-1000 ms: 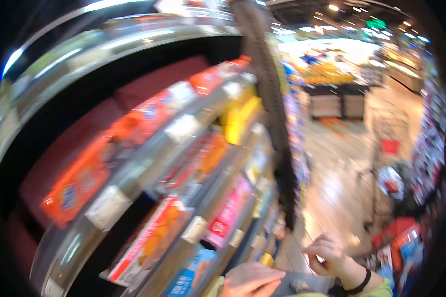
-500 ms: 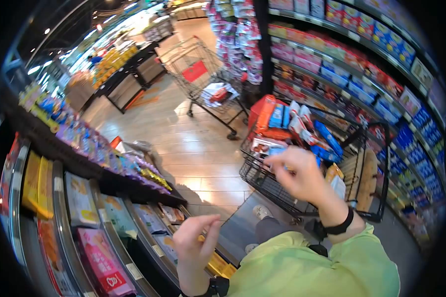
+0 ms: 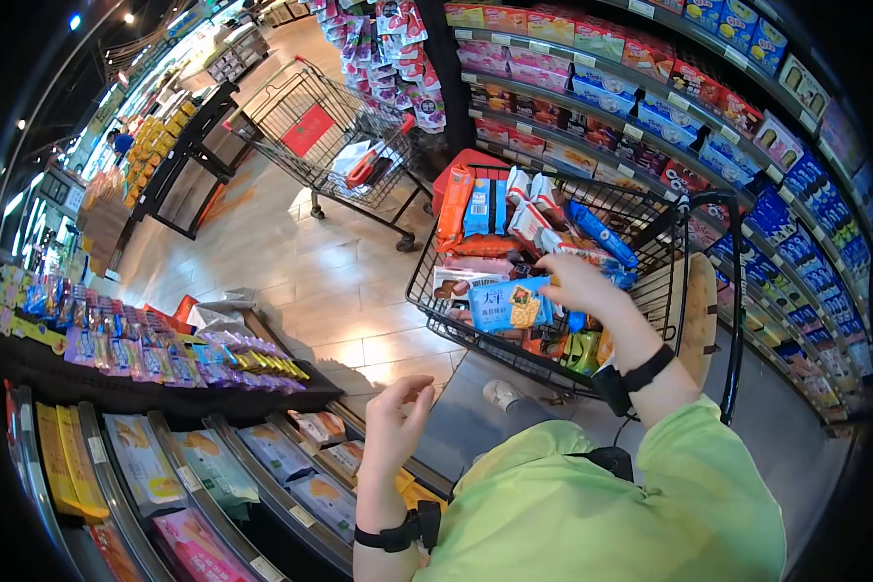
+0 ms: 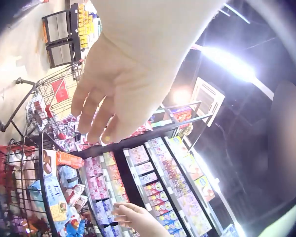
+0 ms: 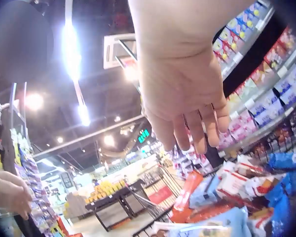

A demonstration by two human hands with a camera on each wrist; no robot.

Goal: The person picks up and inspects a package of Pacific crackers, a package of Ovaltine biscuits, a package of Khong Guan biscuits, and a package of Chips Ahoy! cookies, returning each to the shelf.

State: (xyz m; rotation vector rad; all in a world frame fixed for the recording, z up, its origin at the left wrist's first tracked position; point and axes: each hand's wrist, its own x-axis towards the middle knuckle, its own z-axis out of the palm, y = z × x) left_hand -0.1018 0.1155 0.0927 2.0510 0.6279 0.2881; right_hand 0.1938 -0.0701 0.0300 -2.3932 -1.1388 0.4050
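My right hand (image 3: 592,289) is over a black wire shopping cart (image 3: 419,291), its fingertips beside a light-blue biscuit packet (image 3: 504,306) in the head view. The right wrist view shows the palm and straight, slightly spread fingers (image 5: 202,140) holding nothing, above the packets. That light-blue packet lies on top of the load, among an orange packet (image 3: 453,209), a blue packet (image 3: 483,207) and a dark-blue one (image 3: 601,235). My left hand (image 3: 393,422) hangs empty near the low shelf, fingers loosely bent; its palm (image 4: 123,84) fills the upper left wrist view.
A second cart (image 3: 310,131) with a red panel stands farther off on the wooden floor. Stocked shelves (image 3: 611,82) rise behind the near cart. At the lower left are slanted shelves of packets (image 3: 145,456) and a rack of hanging snacks (image 3: 126,339).
The head view has swung from the left shelves to the carts. My right hand, near the shelf a second ago, is over the cart with its fingers extended. The left hand stays empty.
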